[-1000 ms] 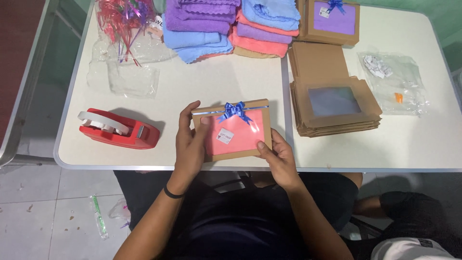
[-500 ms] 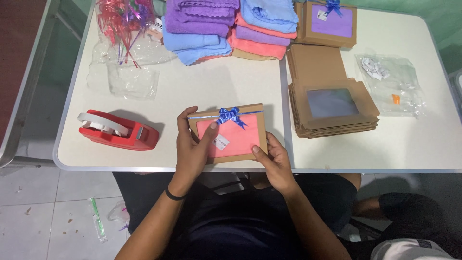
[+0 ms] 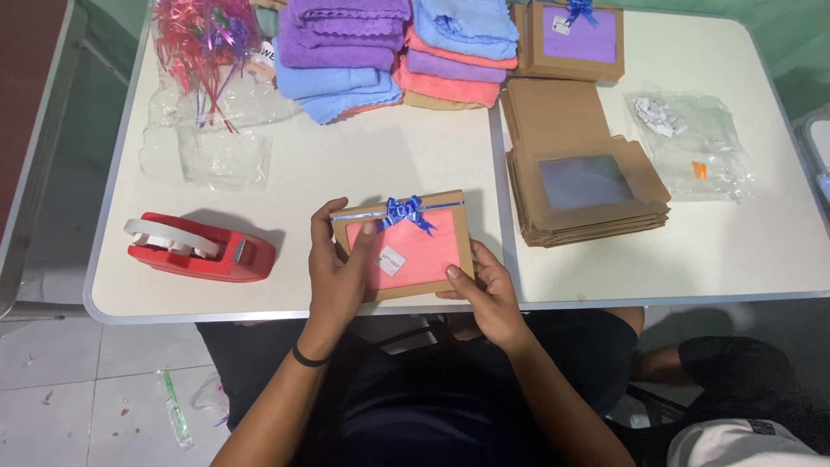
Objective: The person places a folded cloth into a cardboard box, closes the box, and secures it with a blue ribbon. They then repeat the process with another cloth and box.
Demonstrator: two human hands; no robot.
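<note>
- Well to the left of the left hand's fingers, a red tape dispenser (image 3: 201,247) sits on the bench (image 3: 363,164); beyond it, further up the bench, lie clear plastic bags (image 3: 220,156) and a bunch of shiny pink ribbon (image 3: 194,35).
- The left hand (image 3: 339,275) grips the left edge of the brown window box (image 3: 405,244): its fingers (image 3: 318,227) curl round the side, with the thumb pressed flat on the pink window.
- The box lies between the two hands at the near edge of the bench, slightly tilted. A blue bow (image 3: 406,210) on a thin blue ribbon sits just beyond the thumb, and a small white label (image 3: 391,259) is right beside it.
- The right hand (image 3: 486,290) is closed on the lower right corner, thumb on top and the other fingers under the box, out of sight.
- To do this well, I judge the thumbs should press lightly on the cardboard frame rather than the window, and stay clear of the bow so its loops are not crushed or the ribbon dragged askew.
- Straight beyond the fingers are stacked folded towels (image 3: 389,52) in purple, blue and coral.
- To the right of the right fingers stands a pile of flat box blanks (image 3: 584,186); further off are a finished purple box (image 3: 572,39) and a clear bag of labels (image 3: 692,147).
</note>
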